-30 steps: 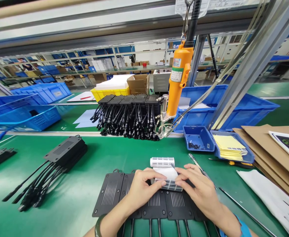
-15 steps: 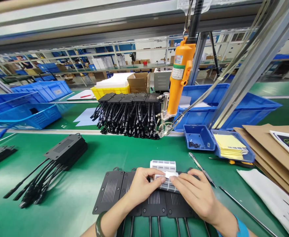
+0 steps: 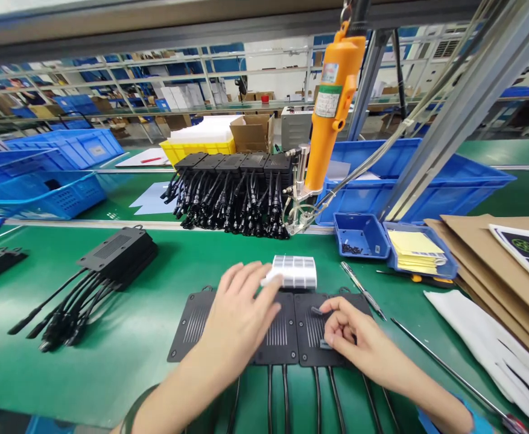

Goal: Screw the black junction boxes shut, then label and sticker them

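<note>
The left hand (image 3: 241,313), loosely open, has just parted from the right hand (image 3: 357,337) and is by the label roll (image 3: 298,271) at one o'clock from the black boxes (image 3: 285,349), while the latter, at its three o'clock, curls, holding small grey labels (image 3: 316,311), so peeling seems done.

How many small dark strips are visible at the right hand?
2: the upper strip by the index fingertip, the lower strip by the thumb of the right hand. Others may be hidden behind it.
</note>
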`<action>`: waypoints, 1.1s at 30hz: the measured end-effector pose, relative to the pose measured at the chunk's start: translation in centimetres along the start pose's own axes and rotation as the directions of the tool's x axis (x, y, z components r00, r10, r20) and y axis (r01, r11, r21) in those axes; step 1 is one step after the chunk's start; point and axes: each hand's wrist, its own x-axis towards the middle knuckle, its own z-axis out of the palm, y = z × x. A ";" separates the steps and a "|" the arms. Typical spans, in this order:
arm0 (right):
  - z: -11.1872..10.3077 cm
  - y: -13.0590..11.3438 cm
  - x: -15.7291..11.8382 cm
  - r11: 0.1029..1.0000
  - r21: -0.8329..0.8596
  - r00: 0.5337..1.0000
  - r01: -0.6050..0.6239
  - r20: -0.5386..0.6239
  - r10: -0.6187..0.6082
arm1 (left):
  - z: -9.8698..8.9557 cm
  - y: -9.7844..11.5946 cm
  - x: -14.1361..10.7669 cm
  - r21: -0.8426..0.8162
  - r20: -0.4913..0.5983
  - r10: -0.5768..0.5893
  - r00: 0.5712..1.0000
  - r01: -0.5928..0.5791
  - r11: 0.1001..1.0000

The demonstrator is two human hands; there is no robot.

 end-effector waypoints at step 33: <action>1.8 0.6 -1.8 0.980 -0.198 0.999 -0.014 -0.036 0.007 | 4.8 9.4 -9.3 -0.073 0.095 0.037 0.995 -0.030 0.997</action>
